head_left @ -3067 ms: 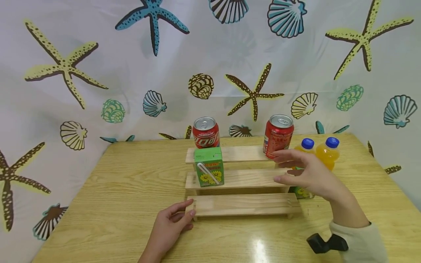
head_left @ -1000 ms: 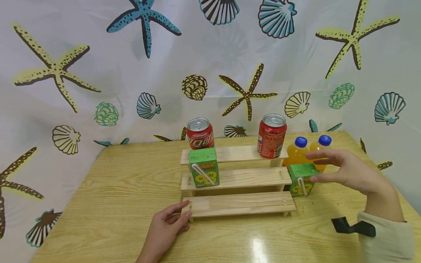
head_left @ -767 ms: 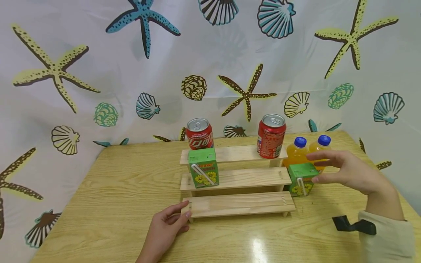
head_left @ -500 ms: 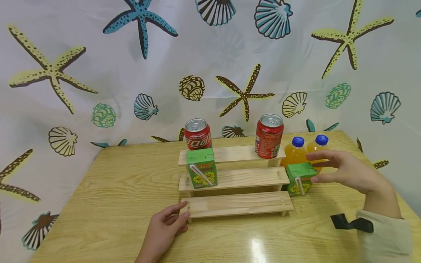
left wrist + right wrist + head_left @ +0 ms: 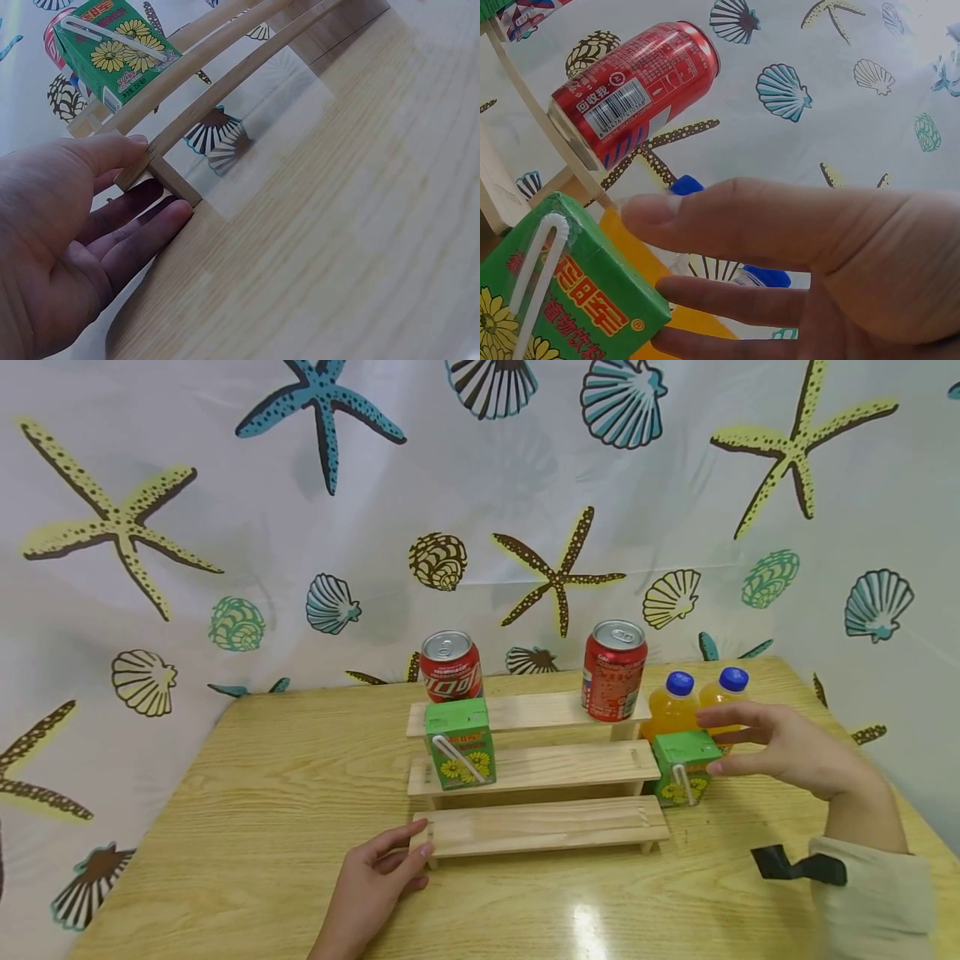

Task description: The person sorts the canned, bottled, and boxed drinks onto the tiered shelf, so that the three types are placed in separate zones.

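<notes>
My left hand (image 5: 375,881) holds the left end of the bottom step of a three-step wooden rack (image 5: 540,828). In the left wrist view its thumb lies on the plank and its fingers are by the leg. My right hand (image 5: 798,752) is around the right side of a green drink carton (image 5: 684,768) standing on the table right of the rack. Its thumb and fingers are apart, with fingertips at the carton's edge; whether they touch cannot be told. Another green carton (image 5: 461,747) stands on the middle step's left end. Red cola cans, one left (image 5: 452,667) and one right (image 5: 615,670), stand on the top step.
Two orange drink bottles with blue caps, one nearer (image 5: 671,706) and one behind my right fingers (image 5: 723,693), stand behind the right carton. The wooden table (image 5: 300,777) ends at a hanging cloth (image 5: 480,468) printed with shells and starfish.
My right hand has moved from beside the right cola can, rightward and down to the green carton, and stays there lately. My left hand keeps its hold on the rack. The view shifts slightly.
</notes>
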The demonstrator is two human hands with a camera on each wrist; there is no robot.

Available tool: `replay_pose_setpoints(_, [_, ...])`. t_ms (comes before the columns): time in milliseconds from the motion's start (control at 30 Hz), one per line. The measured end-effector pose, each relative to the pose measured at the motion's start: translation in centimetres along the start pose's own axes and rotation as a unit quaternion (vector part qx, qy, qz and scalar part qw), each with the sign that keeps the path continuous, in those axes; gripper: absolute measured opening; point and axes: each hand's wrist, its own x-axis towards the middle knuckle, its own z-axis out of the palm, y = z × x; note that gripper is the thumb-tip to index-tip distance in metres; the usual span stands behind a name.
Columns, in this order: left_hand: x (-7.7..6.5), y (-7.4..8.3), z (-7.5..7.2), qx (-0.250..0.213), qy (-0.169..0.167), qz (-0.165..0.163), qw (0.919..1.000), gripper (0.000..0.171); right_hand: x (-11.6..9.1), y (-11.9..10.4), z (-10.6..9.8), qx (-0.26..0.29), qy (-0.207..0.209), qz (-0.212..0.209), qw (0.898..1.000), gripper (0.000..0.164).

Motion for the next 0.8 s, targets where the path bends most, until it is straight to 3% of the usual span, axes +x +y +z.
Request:
replay_pose_setpoints(333, [-0.08, 0.10, 0.06, -0.002, -0.005, 0.006, 1.0000, 0.041, 0.30, 0.59, 0.16, 0.007, -0.006, 0.009, 1.000, 0.059])
replay_pose_setpoints(800, [-0.09, 0.15, 0.13, 0.004, -0.002, 0.003, 1.0000, 0.040, 0.45, 0.59, 0.37, 0.009, -0.024, 0.060, 0.998, 0.069])
